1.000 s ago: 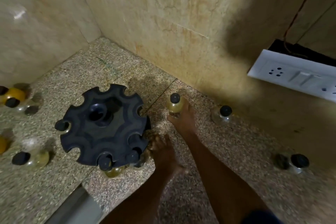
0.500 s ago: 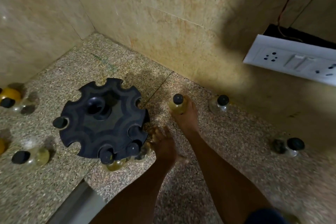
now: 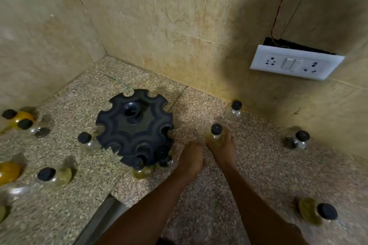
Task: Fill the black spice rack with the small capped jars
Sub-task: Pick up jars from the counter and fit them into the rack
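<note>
Right hand (image 3: 223, 149) grasps a capped jar (image 3: 215, 134) on the counter (image 3: 258, 165) beside the black rack (image 3: 135, 127); left hand (image 3: 192, 157) finger state unclear.

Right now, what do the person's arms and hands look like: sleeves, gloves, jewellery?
Both forearms are bare to the frame's bottom edge; no sleeve shows. The left hand and right hand are ungloved. No watch, bracelet or ring is visible, though the picture is slightly blurred.

— Where's the right hand (image 3: 222, 148)?
— Its grip is round a capped jar (image 3: 215, 134) standing on the worktop (image 3: 249, 165), right of the black rack (image 3: 134, 128).
— The left hand (image 3: 192, 158)?
— Beside the rack; its fingers are blurred.
</note>
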